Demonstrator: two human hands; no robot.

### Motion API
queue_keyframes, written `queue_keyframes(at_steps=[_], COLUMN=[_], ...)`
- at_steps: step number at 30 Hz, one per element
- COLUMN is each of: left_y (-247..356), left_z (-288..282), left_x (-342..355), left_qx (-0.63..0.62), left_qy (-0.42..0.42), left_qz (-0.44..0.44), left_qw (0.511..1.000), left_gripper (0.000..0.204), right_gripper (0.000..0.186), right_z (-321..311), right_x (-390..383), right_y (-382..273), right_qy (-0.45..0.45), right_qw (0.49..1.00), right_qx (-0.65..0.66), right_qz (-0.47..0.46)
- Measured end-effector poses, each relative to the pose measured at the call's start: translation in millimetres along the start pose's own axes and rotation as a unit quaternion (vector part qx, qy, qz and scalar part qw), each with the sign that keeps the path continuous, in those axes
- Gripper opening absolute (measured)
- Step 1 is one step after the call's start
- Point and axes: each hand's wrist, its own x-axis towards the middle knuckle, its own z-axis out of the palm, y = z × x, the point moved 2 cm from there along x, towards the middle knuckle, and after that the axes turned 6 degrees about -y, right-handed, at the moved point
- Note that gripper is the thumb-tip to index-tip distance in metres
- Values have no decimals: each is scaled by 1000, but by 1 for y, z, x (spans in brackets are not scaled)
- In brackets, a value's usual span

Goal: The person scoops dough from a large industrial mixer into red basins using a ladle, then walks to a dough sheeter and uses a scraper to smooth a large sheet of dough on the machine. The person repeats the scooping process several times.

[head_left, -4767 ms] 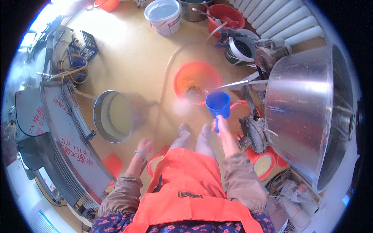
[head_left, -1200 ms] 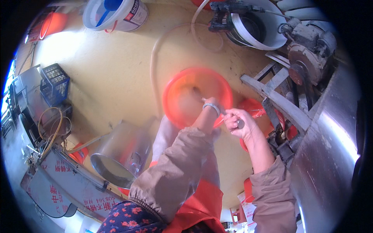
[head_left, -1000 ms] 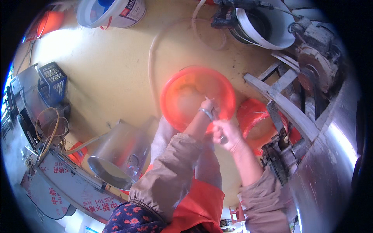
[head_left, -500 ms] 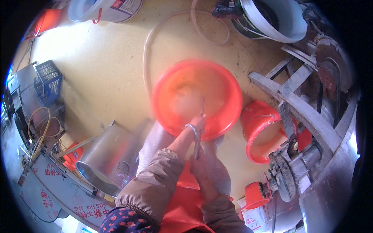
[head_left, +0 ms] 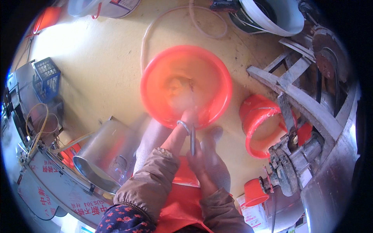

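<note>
A large red basin (head_left: 149, 85) in front of me holds hazy orange contents, blurred by what looks like steam. My left hand (head_left: 189, 115), with a bracelet at the wrist, is closed on a long metal handle (head_left: 192, 138) at the basin's near rim; the handle runs into the basin, and its far end is unclear. My right hand (head_left: 195, 155) grips the same handle lower down, nearer my body; its fingers are blurred and partly shadowed.
Left are a steel pot (head_left: 99, 147), blue crate (head_left: 46, 79) and steel machine (head_left: 44, 178). Right stand a red bucket (head_left: 252, 149), metal frame (head_left: 287, 85) and motor parts (head_left: 287, 167). A pale hose (head_left: 143, 50) lies beyond the basin, below white buckets (head_left: 272, 23) at the top.
Earlier my right hand held a blue cup, later seen in a white bucket. Now both hands are on the metal handle, my right one lower and nearer my body than a second ago.
</note>
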Motion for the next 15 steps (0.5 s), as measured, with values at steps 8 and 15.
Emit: queue_keyframes(at_steps=[8,15], left_y=[41,46], left_z=[34,52], left_x=[-44,-68], left_qx=[-120,-132], left_qy=[127,102], left_qz=[-114,-91], left_qw=[978,982], left_gripper=[22,18], right_gripper=[55,53], right_z=[1,0], right_x=[-9,-30], right_y=[8,28], right_qy=[-41,27], right_qw=[997,999], right_qx=[50,-29], right_qz=[30,-25])
